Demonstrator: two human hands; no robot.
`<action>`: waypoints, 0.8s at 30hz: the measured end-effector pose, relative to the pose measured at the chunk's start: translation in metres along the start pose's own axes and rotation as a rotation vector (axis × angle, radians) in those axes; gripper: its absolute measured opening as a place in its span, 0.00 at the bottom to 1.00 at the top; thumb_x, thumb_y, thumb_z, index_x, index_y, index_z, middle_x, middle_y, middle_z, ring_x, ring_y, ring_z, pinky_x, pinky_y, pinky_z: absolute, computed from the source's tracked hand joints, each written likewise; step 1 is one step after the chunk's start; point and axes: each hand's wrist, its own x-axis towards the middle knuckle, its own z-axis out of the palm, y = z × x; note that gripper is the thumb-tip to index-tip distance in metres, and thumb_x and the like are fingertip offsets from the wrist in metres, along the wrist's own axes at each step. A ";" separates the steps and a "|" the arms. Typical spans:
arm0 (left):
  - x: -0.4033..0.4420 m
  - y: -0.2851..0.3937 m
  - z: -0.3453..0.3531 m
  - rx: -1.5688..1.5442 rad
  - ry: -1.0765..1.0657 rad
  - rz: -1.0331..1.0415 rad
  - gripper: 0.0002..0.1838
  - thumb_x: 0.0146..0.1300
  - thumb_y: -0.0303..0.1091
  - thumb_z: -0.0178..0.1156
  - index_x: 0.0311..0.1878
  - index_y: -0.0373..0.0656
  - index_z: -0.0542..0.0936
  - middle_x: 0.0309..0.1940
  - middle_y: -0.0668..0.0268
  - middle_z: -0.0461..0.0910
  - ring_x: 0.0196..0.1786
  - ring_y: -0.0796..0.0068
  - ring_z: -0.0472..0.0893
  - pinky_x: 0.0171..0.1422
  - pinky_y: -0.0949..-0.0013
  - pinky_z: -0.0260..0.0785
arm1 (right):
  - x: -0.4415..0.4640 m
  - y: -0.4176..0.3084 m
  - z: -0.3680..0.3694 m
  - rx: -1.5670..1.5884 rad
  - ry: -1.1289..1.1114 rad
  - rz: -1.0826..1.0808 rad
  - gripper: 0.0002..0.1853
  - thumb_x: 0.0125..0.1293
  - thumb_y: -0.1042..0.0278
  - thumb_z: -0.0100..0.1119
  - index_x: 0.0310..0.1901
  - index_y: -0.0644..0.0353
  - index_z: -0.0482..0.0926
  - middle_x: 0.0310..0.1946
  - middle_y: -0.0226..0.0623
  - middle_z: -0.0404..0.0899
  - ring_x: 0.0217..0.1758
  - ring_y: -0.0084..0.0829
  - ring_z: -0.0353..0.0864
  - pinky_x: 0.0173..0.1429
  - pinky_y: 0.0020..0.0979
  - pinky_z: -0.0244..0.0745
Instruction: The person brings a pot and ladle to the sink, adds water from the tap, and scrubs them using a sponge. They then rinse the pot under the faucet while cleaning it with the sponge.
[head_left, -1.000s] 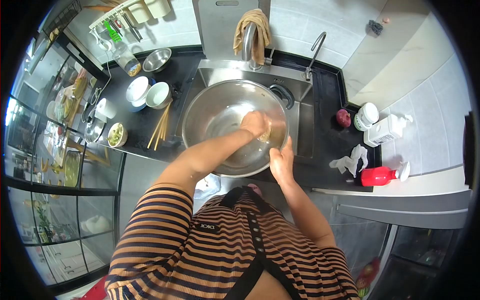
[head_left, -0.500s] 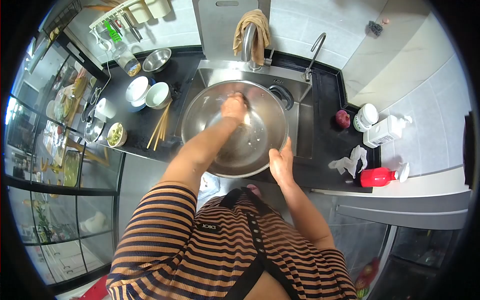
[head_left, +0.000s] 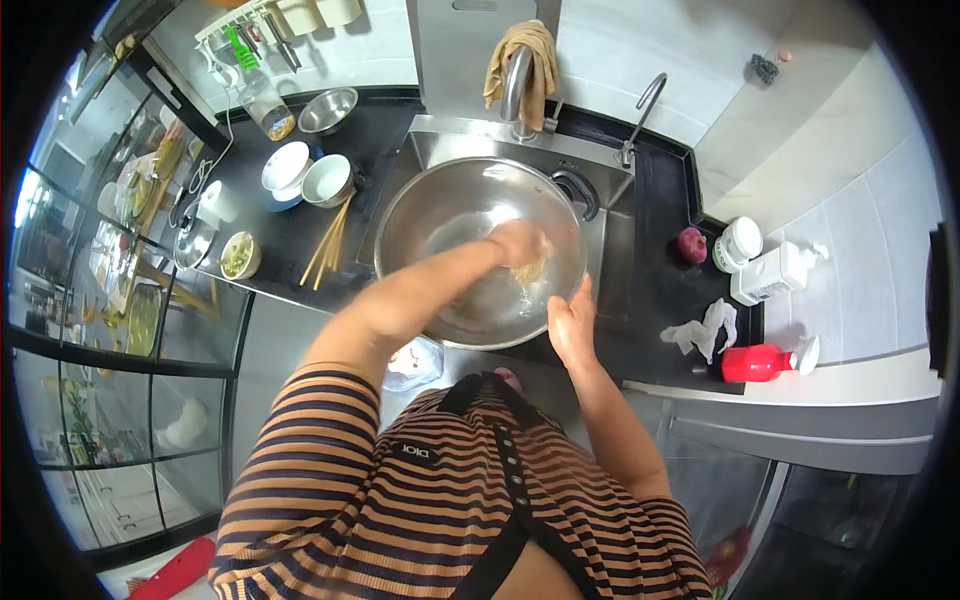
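Note:
A large steel bowl [head_left: 450, 215] rests over the sink, tilted slightly. My left hand [head_left: 518, 245] is inside it, closed on a pale brush-like scrubber [head_left: 531, 270] pressed to the right part of the inner wall; motion blurs the fingers. With my right hand [head_left: 571, 325] I grip the bowl's rim at the lower right, thumb on the inside edge and the other fingers mostly hidden beneath. Small white specks and wet streaks show on the metal near the scrubber.
Behind the bowl stands a faucet [head_left: 516, 90] draped with a tan cloth [head_left: 537, 70]. Left on the counter are white bowls [head_left: 327, 181], chopsticks [head_left: 328, 245] and a steel bowl [head_left: 328, 110]. At right lie an onion [head_left: 691, 245], white bottles [head_left: 770, 275] and a red bottle [head_left: 755, 363].
My left hand swept from the right side to the bowl's far wall, then back to the right side. My right hand keeps its hold on the rim. The view has shifted slightly.

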 end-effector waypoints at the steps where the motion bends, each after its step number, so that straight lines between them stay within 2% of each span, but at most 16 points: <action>1: -0.011 0.000 -0.012 -0.014 -0.066 0.056 0.18 0.50 0.38 0.56 0.44 0.41 0.75 0.36 0.52 0.77 0.45 0.59 0.75 0.51 0.64 0.66 | 0.001 0.004 0.001 0.033 -0.003 -0.011 0.29 0.43 0.77 0.41 0.54 0.68 0.59 0.47 0.52 0.66 0.53 0.43 0.65 0.59 0.33 0.56; 2: -0.023 0.000 -0.024 -0.031 -0.134 0.112 0.19 0.50 0.39 0.56 0.45 0.41 0.75 0.36 0.52 0.77 0.45 0.59 0.75 0.51 0.64 0.66 | 0.000 0.007 0.001 0.064 -0.006 -0.019 0.29 0.43 0.77 0.41 0.54 0.68 0.59 0.47 0.52 0.66 0.53 0.43 0.65 0.59 0.33 0.55; 3: -0.037 0.001 -0.039 -0.055 -0.095 0.109 0.20 0.50 0.40 0.56 0.47 0.42 0.74 0.37 0.55 0.78 0.43 0.62 0.77 0.50 0.65 0.67 | -0.001 0.005 -0.002 0.085 -0.036 0.074 0.30 0.44 0.77 0.42 0.55 0.69 0.58 0.52 0.54 0.62 0.57 0.47 0.61 0.61 0.35 0.54; 5: -0.044 -0.034 -0.038 0.000 0.173 0.090 0.15 0.51 0.39 0.56 0.42 0.43 0.77 0.35 0.56 0.78 0.40 0.62 0.78 0.46 0.65 0.68 | -0.006 0.003 -0.001 -0.198 0.079 -0.005 0.31 0.44 0.75 0.45 0.56 0.70 0.57 0.56 0.54 0.57 0.60 0.48 0.56 0.62 0.38 0.51; 6: -0.059 -0.038 -0.051 0.123 0.181 -0.005 0.13 0.51 0.38 0.56 0.38 0.42 0.77 0.34 0.57 0.78 0.38 0.61 0.78 0.44 0.64 0.69 | -0.007 0.001 -0.001 -0.338 0.138 -0.044 0.32 0.44 0.75 0.46 0.56 0.71 0.56 0.57 0.55 0.55 0.61 0.49 0.54 0.63 0.40 0.50; 7: -0.076 -0.042 -0.061 0.242 0.189 -0.101 0.11 0.50 0.37 0.56 0.35 0.42 0.78 0.33 0.57 0.78 0.36 0.60 0.78 0.42 0.64 0.69 | -0.008 -0.005 -0.005 -0.451 0.148 -0.207 0.33 0.44 0.73 0.48 0.56 0.71 0.56 0.58 0.55 0.53 0.62 0.49 0.52 0.63 0.42 0.49; 8: -0.088 -0.062 -0.059 0.221 0.389 -0.018 0.09 0.50 0.37 0.56 0.29 0.42 0.78 0.30 0.57 0.77 0.33 0.59 0.77 0.39 0.62 0.69 | -0.007 -0.018 -0.011 -0.563 0.156 -0.373 0.33 0.44 0.72 0.50 0.56 0.71 0.56 0.59 0.55 0.51 0.63 0.49 0.51 0.64 0.44 0.47; 9: -0.101 -0.074 -0.059 0.193 0.565 0.010 0.07 0.50 0.33 0.56 0.30 0.40 0.77 0.28 0.57 0.77 0.32 0.59 0.77 0.38 0.61 0.69 | -0.006 -0.031 -0.016 -0.669 0.165 -0.541 0.34 0.44 0.70 0.51 0.56 0.71 0.56 0.60 0.55 0.49 0.64 0.49 0.49 0.64 0.47 0.46; 10: -0.111 -0.080 -0.063 0.153 0.636 0.101 0.08 0.48 0.29 0.56 0.34 0.39 0.76 0.29 0.57 0.76 0.33 0.58 0.77 0.38 0.61 0.69 | -0.004 -0.041 -0.019 -0.789 0.045 -0.578 0.34 0.44 0.69 0.52 0.56 0.70 0.57 0.60 0.55 0.50 0.64 0.49 0.49 0.64 0.49 0.45; 12: -0.131 -0.073 -0.063 0.155 0.660 0.032 0.14 0.46 0.31 0.58 0.38 0.38 0.74 0.36 0.56 0.75 0.40 0.58 0.75 0.45 0.62 0.68 | 0.002 -0.061 -0.021 -1.021 -0.203 -0.645 0.35 0.43 0.67 0.54 0.56 0.69 0.58 0.60 0.55 0.50 0.64 0.48 0.49 0.63 0.52 0.44; 15: -0.145 -0.075 -0.054 0.224 0.862 -0.040 0.21 0.45 0.33 0.61 0.44 0.37 0.71 0.43 0.55 0.72 0.46 0.56 0.72 0.50 0.62 0.65 | 0.016 -0.074 -0.015 -1.100 -0.485 -0.779 0.33 0.44 0.69 0.54 0.55 0.69 0.60 0.59 0.53 0.53 0.63 0.49 0.51 0.61 0.54 0.47; 16: -0.151 -0.074 -0.051 0.208 0.876 -0.132 0.23 0.45 0.34 0.61 0.45 0.36 0.70 0.44 0.54 0.71 0.47 0.56 0.71 0.51 0.62 0.64 | 0.021 -0.077 -0.012 -1.138 -0.575 -0.808 0.32 0.45 0.70 0.53 0.55 0.69 0.60 0.59 0.53 0.54 0.63 0.49 0.52 0.61 0.54 0.48; 19: -0.173 -0.073 -0.038 0.195 0.931 -0.355 0.28 0.46 0.39 0.62 0.49 0.35 0.67 0.48 0.51 0.67 0.48 0.55 0.71 0.53 0.61 0.63 | 0.034 -0.074 0.005 -1.374 -0.781 -0.771 0.31 0.47 0.70 0.53 0.56 0.69 0.60 0.60 0.52 0.53 0.60 0.46 0.59 0.57 0.51 0.57; 22: -0.187 -0.067 -0.025 -0.293 0.886 -0.592 0.27 0.48 0.41 0.62 0.48 0.34 0.68 0.46 0.49 0.69 0.49 0.56 0.70 0.53 0.62 0.62 | 0.056 -0.053 0.033 -1.482 -0.919 -0.511 0.25 0.49 0.70 0.54 0.51 0.65 0.67 0.56 0.47 0.62 0.56 0.44 0.65 0.52 0.45 0.66; 24: -0.189 -0.070 -0.026 -0.572 0.848 -0.641 0.25 0.50 0.43 0.61 0.44 0.32 0.68 0.37 0.52 0.71 0.38 0.63 0.73 0.40 0.66 0.65 | 0.083 -0.039 0.053 -1.612 -1.041 -0.406 0.20 0.48 0.69 0.56 0.46 0.62 0.73 0.51 0.44 0.69 0.53 0.41 0.69 0.49 0.39 0.69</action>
